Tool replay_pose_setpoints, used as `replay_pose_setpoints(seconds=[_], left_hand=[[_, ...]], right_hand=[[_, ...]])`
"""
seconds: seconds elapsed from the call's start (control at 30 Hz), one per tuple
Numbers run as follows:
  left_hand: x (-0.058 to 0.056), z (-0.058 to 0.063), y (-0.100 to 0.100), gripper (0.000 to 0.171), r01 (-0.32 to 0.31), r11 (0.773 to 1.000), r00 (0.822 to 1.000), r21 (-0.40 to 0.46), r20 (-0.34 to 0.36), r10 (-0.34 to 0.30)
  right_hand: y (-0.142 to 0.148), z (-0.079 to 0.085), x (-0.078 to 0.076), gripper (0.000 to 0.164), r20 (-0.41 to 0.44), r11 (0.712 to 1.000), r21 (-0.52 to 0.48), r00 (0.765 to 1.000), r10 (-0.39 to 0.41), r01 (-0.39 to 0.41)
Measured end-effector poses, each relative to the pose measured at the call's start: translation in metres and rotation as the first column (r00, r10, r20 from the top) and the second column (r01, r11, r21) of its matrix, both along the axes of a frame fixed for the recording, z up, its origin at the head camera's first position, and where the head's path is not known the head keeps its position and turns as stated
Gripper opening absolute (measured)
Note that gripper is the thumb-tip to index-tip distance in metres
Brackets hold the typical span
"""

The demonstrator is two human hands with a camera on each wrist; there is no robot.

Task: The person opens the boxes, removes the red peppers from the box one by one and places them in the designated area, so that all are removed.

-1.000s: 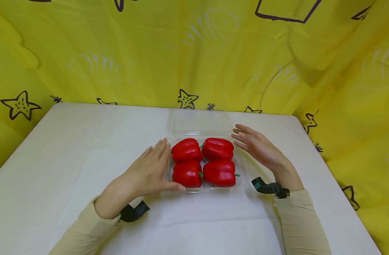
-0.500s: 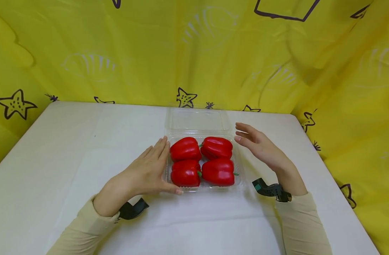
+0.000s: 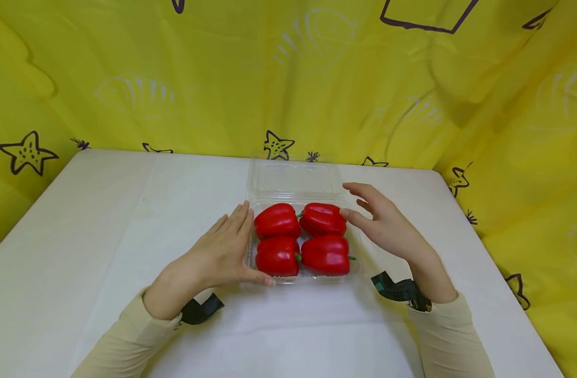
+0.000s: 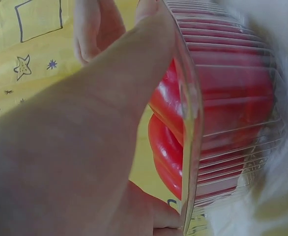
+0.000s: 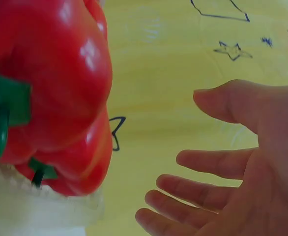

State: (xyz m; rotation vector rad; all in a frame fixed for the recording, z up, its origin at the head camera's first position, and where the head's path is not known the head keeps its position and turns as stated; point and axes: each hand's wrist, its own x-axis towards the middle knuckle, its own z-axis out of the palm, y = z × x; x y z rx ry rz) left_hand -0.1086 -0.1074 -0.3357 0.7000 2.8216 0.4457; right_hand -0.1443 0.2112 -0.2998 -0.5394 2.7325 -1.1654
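A clear plastic clamshell container [image 3: 318, 281] lies before me, holding several glossy red bell peppers [image 3: 325, 254] with green stems. Its lid [image 3: 295, 178] is folded back toward the far side. My left hand [image 3: 214, 260] rests against the left wall with straight fingers, its thumb along the front rim. In the left wrist view the ribbed side and rim [image 4: 192, 113] stand beside the thumb. My right hand [image 3: 385, 223] hovers at the right side near the back right pepper [image 3: 322, 219], thumb and fingers spread apart. Nothing is between them in the right wrist view.
The container stands on a white-covered table [image 3: 127, 210]. A yellow curtain [image 3: 222, 79] printed with starfish and fish hangs behind the table and along its right side. Each wrist carries a black band [image 3: 399, 289].
My right hand has turned slightly and shifted left toward the back right pepper, and the gap between its thumb and fingers has widened. The left hand, container and peppers stay put.
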Motion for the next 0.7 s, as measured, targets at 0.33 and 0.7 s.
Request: replay_pose_setpoints(seconds=[0.33,0.7], left_hand=[[0.000,-0.001,-0.001,0.135,-0.002,1.000,1.000,-0.007,-0.007,0.002],[0.001,-0.002,0.000,0.135,-0.028,0.999,1.000,-0.038,-0.001,0.028]], right_hand=[[-0.025,0.007,0.006,0.056,-0.090,0.978,0.204,0.994,0.055,-0.035],[-0.039,-0.002,0.005,0.050,-0.101,0.927,0.372,0.991,0.092,-0.048]])
